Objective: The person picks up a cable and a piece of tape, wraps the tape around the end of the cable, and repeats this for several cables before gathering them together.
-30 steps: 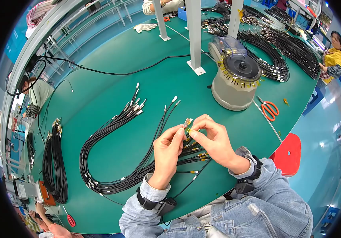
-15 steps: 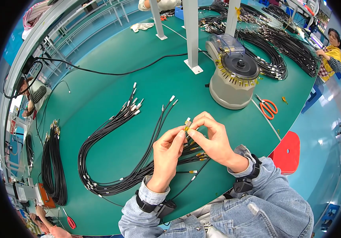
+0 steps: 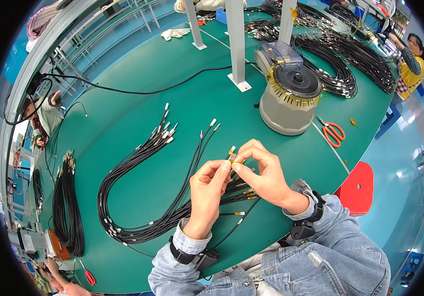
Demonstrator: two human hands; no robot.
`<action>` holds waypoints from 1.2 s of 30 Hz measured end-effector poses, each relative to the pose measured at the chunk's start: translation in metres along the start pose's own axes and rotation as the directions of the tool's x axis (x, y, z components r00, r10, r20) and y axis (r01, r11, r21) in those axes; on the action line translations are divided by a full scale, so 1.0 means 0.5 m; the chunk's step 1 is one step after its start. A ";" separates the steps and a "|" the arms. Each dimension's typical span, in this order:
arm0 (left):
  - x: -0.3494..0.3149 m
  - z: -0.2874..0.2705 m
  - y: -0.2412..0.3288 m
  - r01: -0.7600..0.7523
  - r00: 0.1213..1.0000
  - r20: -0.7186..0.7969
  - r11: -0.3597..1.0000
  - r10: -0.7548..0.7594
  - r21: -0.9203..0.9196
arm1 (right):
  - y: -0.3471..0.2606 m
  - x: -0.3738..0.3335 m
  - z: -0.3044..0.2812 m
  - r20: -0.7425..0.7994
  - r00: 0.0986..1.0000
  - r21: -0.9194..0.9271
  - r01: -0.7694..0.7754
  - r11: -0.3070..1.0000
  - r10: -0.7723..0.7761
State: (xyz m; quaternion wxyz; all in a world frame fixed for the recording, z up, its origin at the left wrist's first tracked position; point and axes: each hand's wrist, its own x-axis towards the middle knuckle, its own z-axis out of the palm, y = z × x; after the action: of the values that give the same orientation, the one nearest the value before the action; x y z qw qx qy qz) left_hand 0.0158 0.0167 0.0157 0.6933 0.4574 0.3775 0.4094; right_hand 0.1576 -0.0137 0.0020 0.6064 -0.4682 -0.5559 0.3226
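Between the fingertips of both hands is a cable connector (image 3: 232,156), a small silvery end with a bit of yellow tape on it. My left hand (image 3: 209,188) pinches it from the left, thumb against forefinger. Closed on the same end from the right is my right hand (image 3: 263,173), its thumb and forefinger meeting at the tape. Below and behind the hands, a bundle of black cables (image 3: 135,201) curves over the green table in a U. Several of its ends near my right hand carry yellow tape. The fingers partly cover the held connector.
A round grey tape dispenser (image 3: 291,101) with yellow strips around its wheel stands beyond my hands. Orange-handled scissors (image 3: 331,133) lie right of it. Another cable bundle (image 3: 67,207) lies at left, a red stool (image 3: 359,189) at right. Grey posts (image 3: 238,44) rise from the table (image 3: 138,111).
My hands stay almost in place, with small finger shifts at the taped connector. The co-worker at right raises an arm; at left, another person's hand has come up.
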 end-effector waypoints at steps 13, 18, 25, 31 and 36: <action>-0.001 0.004 0.003 0.035 0.999 -0.025 0.999 -0.036 -0.038 | -0.019 -0.001 0.004 -0.064 0.961 -0.372 0.225 0.900 -0.267; -0.002 0.005 0.002 0.031 0.999 -0.023 0.998 -0.032 -0.061 | -0.023 0.000 0.005 -0.052 0.933 -0.484 0.288 0.826 -0.356; -0.003 0.002 -0.001 0.040 0.999 -0.021 0.995 -0.042 -0.089 | -0.009 -0.001 0.004 -0.083 0.984 -0.224 0.133 0.966 -0.155; -0.004 0.005 0.003 0.051 0.998 -0.017 0.994 -0.052 -0.092 | -0.001 -0.001 -0.002 -0.040 0.999 0.013 -0.009 1.000 0.010; -0.004 0.008 -0.002 0.029 0.999 -0.019 0.998 -0.030 -0.059 | -0.005 -0.004 -0.004 0.019 0.999 0.061 -0.049 0.997 0.048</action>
State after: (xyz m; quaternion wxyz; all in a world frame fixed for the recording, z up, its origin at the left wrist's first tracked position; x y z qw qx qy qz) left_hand 0.0189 0.0134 0.0162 0.7087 0.4273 0.3787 0.4145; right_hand 0.1591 -0.0167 0.0035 0.6075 -0.4599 -0.5397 0.3580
